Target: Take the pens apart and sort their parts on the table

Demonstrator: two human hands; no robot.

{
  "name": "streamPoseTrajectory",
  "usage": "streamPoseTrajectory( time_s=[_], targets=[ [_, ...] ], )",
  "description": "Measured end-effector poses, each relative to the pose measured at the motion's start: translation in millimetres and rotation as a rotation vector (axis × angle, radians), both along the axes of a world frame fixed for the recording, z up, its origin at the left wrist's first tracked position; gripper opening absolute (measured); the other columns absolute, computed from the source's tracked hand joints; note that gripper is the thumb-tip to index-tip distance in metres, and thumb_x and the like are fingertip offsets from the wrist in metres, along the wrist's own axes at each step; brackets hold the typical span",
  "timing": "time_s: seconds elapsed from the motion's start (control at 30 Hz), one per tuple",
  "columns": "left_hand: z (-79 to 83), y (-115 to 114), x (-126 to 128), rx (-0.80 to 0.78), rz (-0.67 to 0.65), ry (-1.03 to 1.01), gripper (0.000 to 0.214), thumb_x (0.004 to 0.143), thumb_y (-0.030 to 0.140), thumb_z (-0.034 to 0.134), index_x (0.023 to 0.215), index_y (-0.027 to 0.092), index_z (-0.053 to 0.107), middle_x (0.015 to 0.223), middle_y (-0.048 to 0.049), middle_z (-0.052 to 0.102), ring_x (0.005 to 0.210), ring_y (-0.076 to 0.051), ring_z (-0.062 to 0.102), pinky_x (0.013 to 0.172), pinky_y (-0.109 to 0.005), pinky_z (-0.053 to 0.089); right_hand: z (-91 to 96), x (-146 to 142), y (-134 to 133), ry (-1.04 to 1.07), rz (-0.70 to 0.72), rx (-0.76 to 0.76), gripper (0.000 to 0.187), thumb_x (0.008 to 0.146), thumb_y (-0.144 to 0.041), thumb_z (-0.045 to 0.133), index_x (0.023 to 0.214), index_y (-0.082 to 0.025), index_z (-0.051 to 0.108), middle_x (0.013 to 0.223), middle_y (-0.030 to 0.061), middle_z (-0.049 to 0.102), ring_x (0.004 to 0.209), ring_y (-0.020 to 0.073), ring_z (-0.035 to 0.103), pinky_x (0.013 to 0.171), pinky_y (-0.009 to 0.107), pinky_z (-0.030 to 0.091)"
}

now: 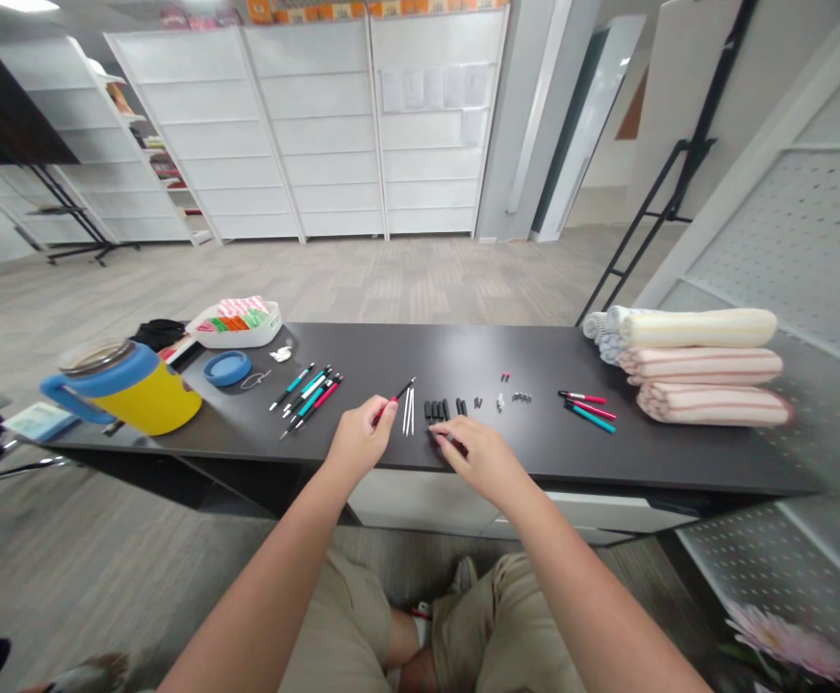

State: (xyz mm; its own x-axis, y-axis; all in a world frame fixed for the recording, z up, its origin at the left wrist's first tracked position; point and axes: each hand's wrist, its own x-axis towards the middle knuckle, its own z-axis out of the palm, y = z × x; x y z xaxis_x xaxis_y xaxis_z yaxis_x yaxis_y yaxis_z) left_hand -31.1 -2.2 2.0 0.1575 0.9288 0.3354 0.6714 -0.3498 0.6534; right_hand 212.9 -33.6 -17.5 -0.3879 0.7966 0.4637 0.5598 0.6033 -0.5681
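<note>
Bare forearms (261,568) are stretched over the black tabletop (448,352), a slim red-and-black pen (403,392) held in the left hand (362,435). Near short black cylinders (435,411), a small dark piece (451,439) seems pinched in the right hand (481,456); piece-by-piece handling is apparently underway, steadiness being called for.

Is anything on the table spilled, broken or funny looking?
Nothing looks spilled or broken. The small black tube-shaped pieces lie loose on the dark tabletop, but in a tidy row. The big yellow-and-blue handled mug seems to lean, probably because the wide camera view bends things.
</note>
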Motion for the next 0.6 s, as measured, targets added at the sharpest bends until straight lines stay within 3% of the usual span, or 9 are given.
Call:
streamPoseTrajectory(
  time_s=[0.17,0.37,0.6],
  targets=[
    [-3.4,14.8,-4.8,-0.019,0.036,0.024,0.041,0.105,0.05,0.045,0.082,0.021,0.062,0.068,0.003,0.058,0.066,-0.014,0.056,0.065,-0.027,0.034,-6.0,-8.1,9.5,-0.033,-0.03,-0.029,0.018,0.099,-0.018,0.062,0.112,-0.022,0.072,0.104,0.0072,0.076,0.093,0.0218,0.071,0.086,0.036,0.056],
    [-6.5,9.4,-7.6,-0.001,0.015,0.009,0.042,0.105,0.051,0.045,0.082,0.021,0.062,0.072,0.003,0.061,0.07,-0.013,0.057,0.068,-0.026,0.036,-4.1,-14.5,15.4,-0.048,0.092,0.008,0.016,0.097,-0.016,0.064,0.107,-0.022,0.076,0.098,0.0071,0.074,0.089,0.0193,0.068,0.082,0.032,0.055],
    [-9.4,9.9,-6.8,0.009,0.027,0.023,0.042,0.105,0.052,0.044,0.084,0.021,0.065,0.073,0.0016,0.065,0.072,-0.015,0.059,0.066,-0.027,0.037,-11.3,-15.9,18.0,-0.044,0.054,0.006,0.019,0.099,-0.019,0.061,0.105,-0.023,0.079,0.102,0.0085,0.071,0.094,0.0212,0.066,0.086,0.035,0.053]
  ],
)
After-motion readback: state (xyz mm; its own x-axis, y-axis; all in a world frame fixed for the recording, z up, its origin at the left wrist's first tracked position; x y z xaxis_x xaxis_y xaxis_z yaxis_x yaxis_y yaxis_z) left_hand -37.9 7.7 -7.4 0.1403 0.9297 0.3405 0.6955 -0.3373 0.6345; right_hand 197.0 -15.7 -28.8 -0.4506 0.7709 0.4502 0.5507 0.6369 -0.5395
